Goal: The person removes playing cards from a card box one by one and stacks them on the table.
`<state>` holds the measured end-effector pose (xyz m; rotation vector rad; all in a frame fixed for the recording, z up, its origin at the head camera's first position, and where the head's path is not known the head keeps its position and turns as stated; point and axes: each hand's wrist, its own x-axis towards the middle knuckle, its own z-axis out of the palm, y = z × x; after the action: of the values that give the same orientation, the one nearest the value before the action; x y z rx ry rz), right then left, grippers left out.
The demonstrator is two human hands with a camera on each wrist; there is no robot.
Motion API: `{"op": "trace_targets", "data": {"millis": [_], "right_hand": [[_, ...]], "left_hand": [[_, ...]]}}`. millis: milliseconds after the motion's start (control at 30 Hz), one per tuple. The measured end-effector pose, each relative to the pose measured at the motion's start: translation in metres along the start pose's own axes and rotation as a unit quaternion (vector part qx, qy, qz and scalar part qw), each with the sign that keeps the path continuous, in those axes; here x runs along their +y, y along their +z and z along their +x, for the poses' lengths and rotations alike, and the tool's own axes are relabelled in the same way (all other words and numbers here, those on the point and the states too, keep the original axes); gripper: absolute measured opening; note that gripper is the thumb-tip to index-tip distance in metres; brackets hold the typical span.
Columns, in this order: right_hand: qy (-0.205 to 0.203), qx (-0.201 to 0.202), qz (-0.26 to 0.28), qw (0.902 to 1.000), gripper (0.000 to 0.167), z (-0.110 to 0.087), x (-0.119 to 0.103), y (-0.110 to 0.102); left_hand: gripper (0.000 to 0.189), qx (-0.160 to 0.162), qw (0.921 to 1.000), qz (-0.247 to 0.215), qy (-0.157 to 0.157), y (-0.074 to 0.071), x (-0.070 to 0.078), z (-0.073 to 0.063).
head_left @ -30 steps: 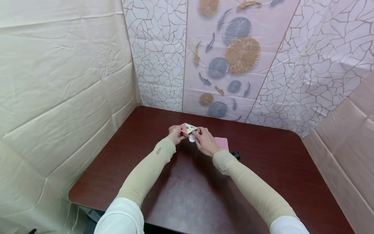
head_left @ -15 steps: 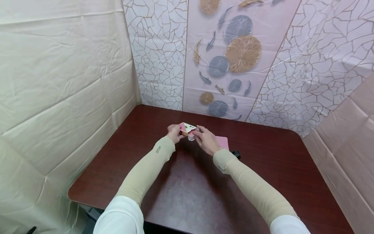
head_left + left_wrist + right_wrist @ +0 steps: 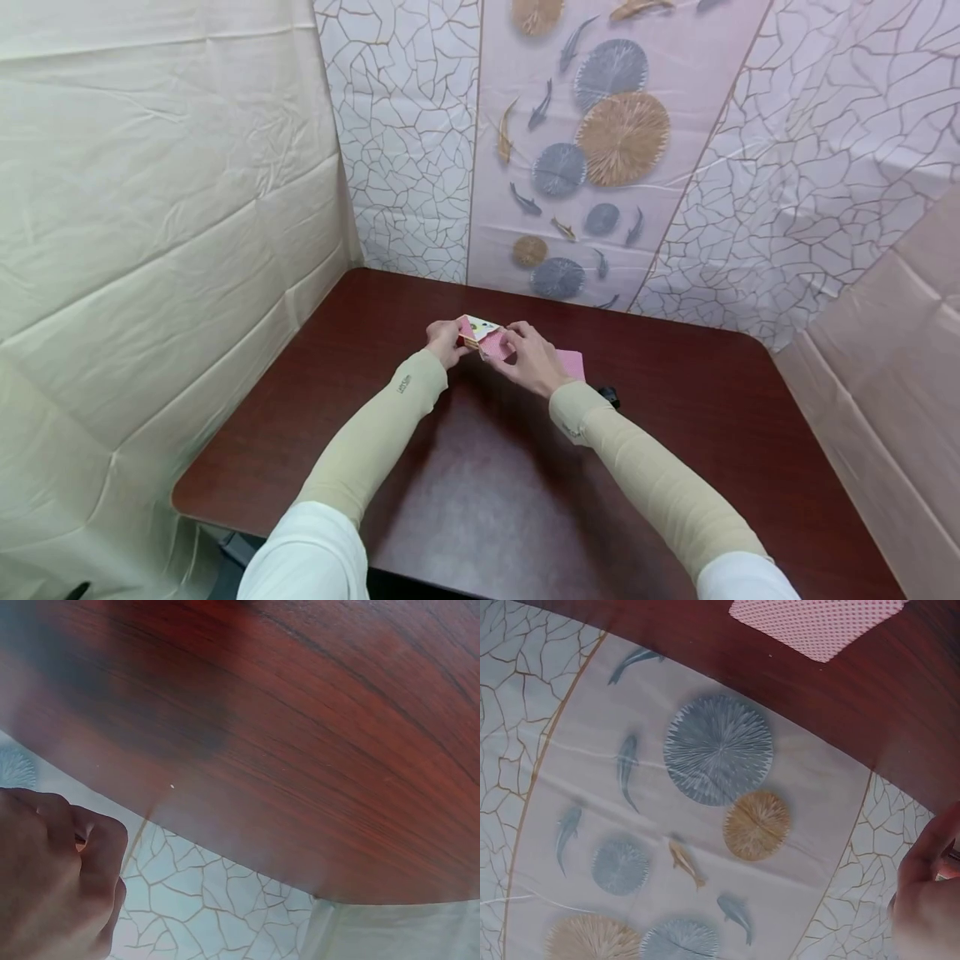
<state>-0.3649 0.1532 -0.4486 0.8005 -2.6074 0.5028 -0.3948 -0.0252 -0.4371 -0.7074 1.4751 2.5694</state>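
Note:
Over the far middle of the table, both hands are at a small box-like item (image 3: 483, 327), pink and white with printed spots and a yellow-red striped edge. My left hand (image 3: 446, 343) grips its left end. At the near right end of the item, my right hand (image 3: 534, 360) pinches a pink patterned flap (image 3: 493, 344) between thumb and fingers. The left wrist view has my left hand (image 3: 56, 877) with curled fingers at the lower left, the item hidden. Only part of my right hand (image 3: 934, 900) enters the right wrist view, at its right edge.
A pink dotted flat piece (image 3: 572, 364) lies on the dark red-brown table (image 3: 465, 483), just right of my right hand. Close to my right wrist is a small black object (image 3: 609, 396). A patterned curtain (image 3: 555, 233) hangs behind the table's far edge.
The white flap seen at the item's near right end gives way to a pink patterned surface. My right thumb has moved down and left, spreading from the fingers. My left hand has barely shifted.

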Motion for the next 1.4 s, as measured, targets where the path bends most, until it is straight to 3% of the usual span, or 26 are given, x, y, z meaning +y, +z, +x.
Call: {"op": "trace_targets", "data": {"millis": [167, 333, 500, 633, 900, 1133, 1400], "right_hand": [[-0.012, -0.046, -0.044, 0.9979, 0.043, -0.014, 0.009, 0.001], [-0.039, -0.042, -0.068, 0.9960, 0.042, -0.031, 0.024, 0.008], [0.025, -0.016, -0.075, 0.9967, 0.041, -0.044, 0.045, 0.012], [0.084, 0.000, -0.096, 0.9918, 0.042, -0.049, 0.060, 0.014], [0.194, -0.001, -0.153, 0.9691, 0.049, -0.057, 0.077, 0.022], [0.242, -0.009, -0.171, 0.9552, 0.045, -0.058, 0.081, 0.027], [0.272, -0.018, -0.169, 0.9470, 0.049, -0.062, 0.080, 0.031]], "left_hand": [[0.040, 0.005, 0.9999, -0.006, 0.006, -0.007, -0.006, 0.003], [0.040, 0.022, 0.9997, -0.013, 0.008, -0.018, -0.012, 0.004], [0.043, 0.024, 0.9996, -0.013, 0.004, -0.023, -0.012, 0.004], [0.043, 0.022, 0.9996, -0.017, 0.008, -0.021, -0.010, 0.004], [0.044, 0.022, 0.9996, -0.020, 0.000, -0.016, -0.004, -0.001], [0.045, 0.019, 0.9997, -0.010, 0.009, -0.014, 0.001, 0.002], [0.044, 0.009, 1.0000, -0.003, 0.003, -0.008, -0.001, 0.002]]}}
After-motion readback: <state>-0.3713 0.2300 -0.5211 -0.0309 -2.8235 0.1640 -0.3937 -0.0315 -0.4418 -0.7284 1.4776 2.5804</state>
